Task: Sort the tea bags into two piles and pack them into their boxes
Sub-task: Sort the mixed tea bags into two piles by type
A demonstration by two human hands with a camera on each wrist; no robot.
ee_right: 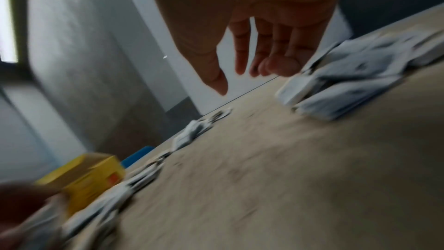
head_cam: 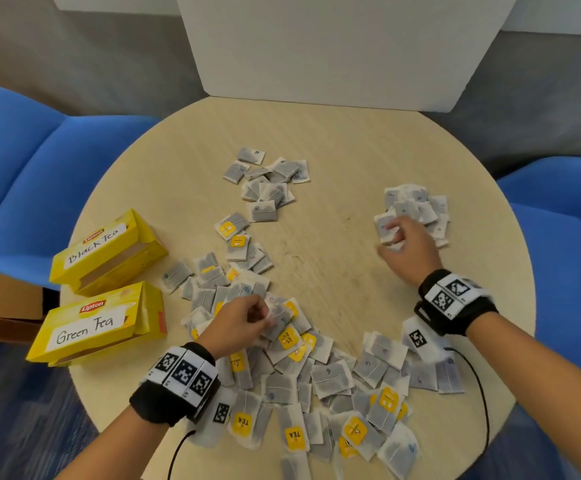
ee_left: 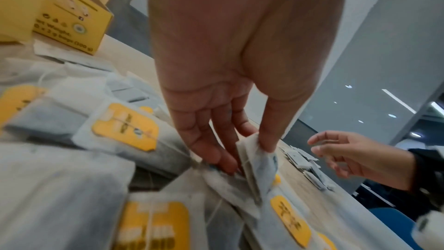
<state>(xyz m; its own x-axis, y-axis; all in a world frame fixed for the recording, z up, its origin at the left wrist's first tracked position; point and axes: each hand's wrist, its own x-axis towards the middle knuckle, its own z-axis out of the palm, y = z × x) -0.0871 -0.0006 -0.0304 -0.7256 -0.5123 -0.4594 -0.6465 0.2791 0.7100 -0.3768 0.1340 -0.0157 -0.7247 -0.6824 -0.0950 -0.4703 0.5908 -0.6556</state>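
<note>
Tea bags (head_cam: 303, 372) were strewn in a broad, loose heap across the near half of the round, pale wood-grain table (head_cam: 334, 140), soft papery squares, some bearing yellow tags. From the head view, a smaller pile (head_cam: 268, 181) was seen toward the far middle and another pile (head_cam: 417, 209) at the far right. Two yellow cardboard boxes lay open-ended at the left edge, one hand-labelled Black Tea (head_cam: 105, 251), the other Green Tea (head_cam: 98, 323). The left hand (head_cam: 237, 323) was held over the big heap, a bag pinched at its fingertips. The right hand (head_cam: 410, 251) was spread loosely at the near edge of the right-hand pile, nothing gripped. Black wrist straps with checkered markers were worn on both arms, and blue upholstered chairs (head_cam: 33, 188) flanked the table.

From the left wrist, one limp, gauzy tea bag (ee_left: 258, 163) was seen pinched between thumb and fingers (ee_left: 223, 155) of the left hand (ee_left: 221, 102), its lower edge touching the heap. A yellow box corner (ee_left: 72, 26) stood behind.

From the right wrist, heavily blurred, the right hand (ee_right: 259, 41) was shown relaxed and open above the wood, with the white pile (ee_right: 348, 83) just beside its fingertips.
</note>
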